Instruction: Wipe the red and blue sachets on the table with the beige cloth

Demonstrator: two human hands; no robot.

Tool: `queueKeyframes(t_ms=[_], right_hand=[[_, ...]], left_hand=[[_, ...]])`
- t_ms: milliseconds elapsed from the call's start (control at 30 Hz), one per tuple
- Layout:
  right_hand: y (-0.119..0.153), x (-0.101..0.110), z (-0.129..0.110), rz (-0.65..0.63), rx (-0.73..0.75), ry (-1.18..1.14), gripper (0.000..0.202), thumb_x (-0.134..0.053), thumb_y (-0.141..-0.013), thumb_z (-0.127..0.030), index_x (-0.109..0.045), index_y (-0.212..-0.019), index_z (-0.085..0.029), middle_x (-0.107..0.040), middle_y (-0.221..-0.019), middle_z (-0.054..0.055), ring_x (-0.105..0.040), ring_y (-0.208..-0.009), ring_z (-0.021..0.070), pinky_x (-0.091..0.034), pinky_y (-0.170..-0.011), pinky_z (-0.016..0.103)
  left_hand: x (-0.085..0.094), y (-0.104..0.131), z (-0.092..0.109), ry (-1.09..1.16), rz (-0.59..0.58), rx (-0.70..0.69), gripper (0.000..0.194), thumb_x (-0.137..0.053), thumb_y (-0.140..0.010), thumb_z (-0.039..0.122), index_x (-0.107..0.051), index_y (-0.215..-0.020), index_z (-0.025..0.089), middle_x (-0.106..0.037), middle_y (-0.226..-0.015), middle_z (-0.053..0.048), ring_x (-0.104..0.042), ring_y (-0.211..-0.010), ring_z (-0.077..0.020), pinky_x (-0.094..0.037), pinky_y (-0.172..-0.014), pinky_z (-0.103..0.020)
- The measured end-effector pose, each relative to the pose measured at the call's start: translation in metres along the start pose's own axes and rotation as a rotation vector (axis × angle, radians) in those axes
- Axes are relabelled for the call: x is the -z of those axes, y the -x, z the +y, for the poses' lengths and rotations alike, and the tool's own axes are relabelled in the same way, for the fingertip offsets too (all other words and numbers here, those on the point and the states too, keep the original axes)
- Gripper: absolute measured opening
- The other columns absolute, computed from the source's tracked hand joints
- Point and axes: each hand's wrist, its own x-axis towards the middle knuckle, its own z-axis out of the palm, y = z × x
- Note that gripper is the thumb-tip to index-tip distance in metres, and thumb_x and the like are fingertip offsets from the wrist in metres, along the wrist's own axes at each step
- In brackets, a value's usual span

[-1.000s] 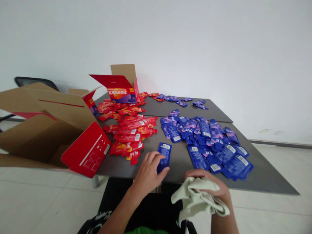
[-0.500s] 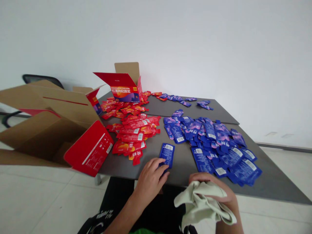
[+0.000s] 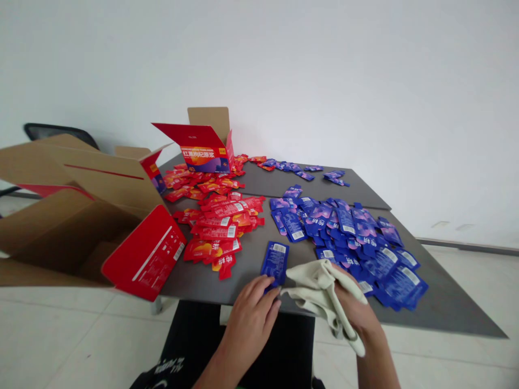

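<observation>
A single blue pouch (image 3: 275, 262) lies flat near the front edge of the grey table, its barcode end pointing away from me. The fingers of my left hand (image 3: 251, 308) are bent over its near end, which they cover. My right hand (image 3: 354, 305) grips a crumpled pale cloth (image 3: 320, 289) just right of that pouch, above the table edge. Most of the right fingers are hidden behind the cloth. Farther right is a heap of blue pouches (image 3: 348, 227). Red pouches (image 3: 214, 232) are piled to the left.
An open red carton (image 3: 150, 254) with raised flaps stands at the left front. Another open carton (image 3: 206, 154) sits at the back among red pouches. More blue pouches (image 3: 292, 166) lie along the far side. A chair (image 3: 60, 132) is behind, by the wall.
My right hand has brought the cloth up and left, close to the single blue pouch. My left hand stays at the pouch's near end. The view has shifted slightly.
</observation>
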Motion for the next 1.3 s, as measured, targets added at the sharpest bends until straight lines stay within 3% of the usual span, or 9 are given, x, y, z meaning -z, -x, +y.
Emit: queueKeyframes(t_ms=[200,267,367,500,667,833,1000,1133,1300], right_hand=[[-0.021,-0.019,-0.059,0.210,0.278,0.165,0.041,-0.066,-0.096,-0.047,-0.071,-0.130,-0.025,-0.075,-0.127,0.012,-0.070,-0.115,0.0332,-0.057,-0.102,0.048],[-0.024,-0.032,-0.073,0.089,0.461,0.250,0.038,-0.067,-0.096,-0.038,-0.070,-0.132,-0.026,-0.074,-0.127,0.011,-0.070,-0.112,0.0305,-0.057,-0.098,0.043],[-0.029,-0.058,-0.079,-0.253,0.640,0.469,0.038,-0.065,-0.099,-0.022,-0.068,-0.136,-0.030,-0.073,-0.129,0.008,-0.068,-0.112,0.0258,-0.056,-0.097,0.037],[-0.042,-0.084,-0.066,-0.477,0.627,0.728,0.036,-0.061,-0.100,-0.014,-0.070,-0.131,-0.030,-0.073,-0.129,0.005,-0.065,-0.118,0.0236,-0.053,-0.103,0.035],[-0.083,-0.089,-0.053,-0.429,0.637,0.898,0.041,-0.060,-0.099,-0.010,-0.067,-0.136,-0.028,-0.070,-0.129,0.006,-0.063,-0.117,0.0234,-0.052,-0.104,0.034],[-0.117,-0.085,-0.065,-0.353,0.626,1.014,0.044,-0.055,-0.099,-0.006,-0.065,-0.138,-0.023,-0.070,-0.127,0.010,-0.064,-0.109,0.0257,-0.056,-0.096,0.037],[-0.083,-0.081,-0.079,-0.267,0.642,0.914,0.049,-0.054,-0.099,-0.007,-0.059,-0.145,-0.024,-0.067,-0.136,0.011,-0.061,-0.120,0.0264,-0.052,-0.105,0.040],[-0.045,-0.086,-0.070,-0.466,0.641,0.835,0.042,-0.060,-0.101,-0.015,-0.063,-0.139,-0.030,-0.069,-0.132,0.006,-0.062,-0.122,0.0240,-0.053,-0.105,0.035],[-0.073,-0.089,-0.054,-0.434,0.565,0.906,0.041,-0.061,-0.100,-0.012,-0.066,-0.137,-0.027,-0.069,-0.130,0.006,-0.064,-0.119,0.0221,-0.052,-0.105,0.032]], left_hand=[[-0.008,0.016,0.003,-0.069,0.019,-0.029,0.038,-0.061,-0.100,0.024,-0.063,-0.137,0.020,-0.062,-0.148,-0.010,-0.057,-0.137,-0.0294,-0.053,-0.112,-0.051],[-0.011,0.018,0.003,-0.084,0.033,-0.040,0.040,-0.060,-0.100,0.022,-0.062,-0.140,0.019,-0.062,-0.148,-0.009,-0.056,-0.138,-0.0291,-0.051,-0.113,-0.050],[-0.015,0.020,0.005,-0.059,0.057,-0.001,0.035,-0.059,-0.100,0.022,-0.066,-0.134,0.022,-0.070,-0.136,-0.007,-0.063,-0.128,-0.0278,-0.050,-0.112,-0.050],[-0.017,0.020,0.008,-0.012,0.077,0.061,0.028,-0.057,-0.101,0.022,-0.069,-0.127,0.025,-0.075,-0.123,-0.005,-0.067,-0.119,-0.0269,-0.048,-0.112,-0.050],[-0.019,0.020,0.007,-0.003,0.100,0.035,0.035,-0.056,-0.101,0.020,-0.064,-0.135,0.022,-0.069,-0.139,-0.008,-0.061,-0.132,-0.0280,-0.048,-0.110,-0.049],[-0.021,0.021,0.004,0.003,0.099,0.034,0.036,-0.057,-0.101,0.019,-0.063,-0.136,0.022,-0.068,-0.141,-0.008,-0.060,-0.134,-0.0287,-0.048,-0.110,-0.051],[-0.021,0.022,0.004,0.005,0.115,0.022,0.037,-0.058,-0.099,0.018,-0.064,-0.136,0.021,-0.068,-0.139,-0.009,-0.060,-0.133,-0.0287,-0.048,-0.110,-0.049],[-0.019,0.021,0.005,0.034,0.103,0.066,0.026,-0.061,-0.099,0.021,-0.071,-0.123,0.022,-0.074,-0.121,-0.008,-0.067,-0.118,-0.0283,-0.049,-0.109,-0.050],[-0.020,0.020,0.003,0.043,0.080,0.051,0.034,-0.060,-0.098,0.019,-0.066,-0.132,0.022,-0.071,-0.132,-0.009,-0.062,-0.128,-0.0296,-0.049,-0.109,-0.050]])
